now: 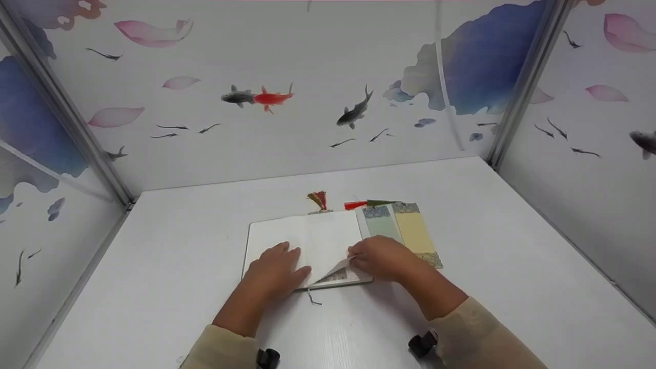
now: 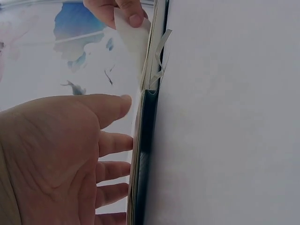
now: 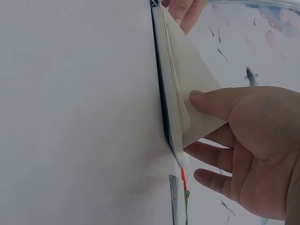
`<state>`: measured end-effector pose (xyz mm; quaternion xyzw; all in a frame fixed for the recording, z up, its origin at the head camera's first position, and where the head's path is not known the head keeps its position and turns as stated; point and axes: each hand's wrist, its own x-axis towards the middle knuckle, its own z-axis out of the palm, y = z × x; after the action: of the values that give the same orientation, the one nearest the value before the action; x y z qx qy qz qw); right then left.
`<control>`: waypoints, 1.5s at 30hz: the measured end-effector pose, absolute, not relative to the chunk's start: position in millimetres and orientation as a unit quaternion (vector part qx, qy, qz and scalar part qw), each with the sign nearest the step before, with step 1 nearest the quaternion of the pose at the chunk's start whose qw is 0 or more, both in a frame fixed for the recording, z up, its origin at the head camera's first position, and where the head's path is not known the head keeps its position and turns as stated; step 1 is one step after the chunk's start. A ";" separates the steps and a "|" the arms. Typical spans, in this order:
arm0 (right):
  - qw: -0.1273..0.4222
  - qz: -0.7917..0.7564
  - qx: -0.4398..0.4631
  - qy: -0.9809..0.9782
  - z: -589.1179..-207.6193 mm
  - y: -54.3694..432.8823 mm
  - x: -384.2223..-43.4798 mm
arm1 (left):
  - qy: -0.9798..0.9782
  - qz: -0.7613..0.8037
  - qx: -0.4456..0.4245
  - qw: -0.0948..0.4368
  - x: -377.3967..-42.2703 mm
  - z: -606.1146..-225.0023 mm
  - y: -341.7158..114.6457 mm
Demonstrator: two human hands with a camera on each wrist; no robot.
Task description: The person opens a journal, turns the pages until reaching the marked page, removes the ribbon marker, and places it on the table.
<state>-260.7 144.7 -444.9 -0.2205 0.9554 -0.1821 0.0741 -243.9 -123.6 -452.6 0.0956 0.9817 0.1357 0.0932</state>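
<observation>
An open notebook (image 1: 328, 233) with blank pages and a dark cover lies on the white table. My left hand (image 1: 274, 271) rests on its left page, fingers spread towards the fold; the left wrist view shows those fingertips touching the page edge-on. With thumb and fingers, my right hand (image 1: 384, 259) pinches the lower right corner of a page (image 3: 192, 70) and holds it lifted. Under that raised corner shows the patterned end of a bookmark (image 1: 335, 275), mostly covered by the page. Its red-and-gold tassel (image 1: 319, 200) sticks out above the notebook.
Right of the notebook lie a pale green bookmark (image 1: 383, 225) and a yellow bookmark (image 1: 414, 230), with red and green tassels (image 1: 376, 204) at their top. A thin ribbon (image 1: 313, 298) hangs out below the notebook's spine. Printed panels (image 1: 307, 138) with fish enclose the table.
</observation>
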 end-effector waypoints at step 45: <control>-0.101 -0.242 -0.106 0.959 -446.8 134.4 -262.5 | 0.978 0.174 0.100 0.050 -245.4 -455.9 -116.2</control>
<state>-262.5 134.4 -446.8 -0.1058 0.9593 -0.2417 -0.1007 -245.4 -116.2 -455.9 0.0996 0.9784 0.1743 0.0503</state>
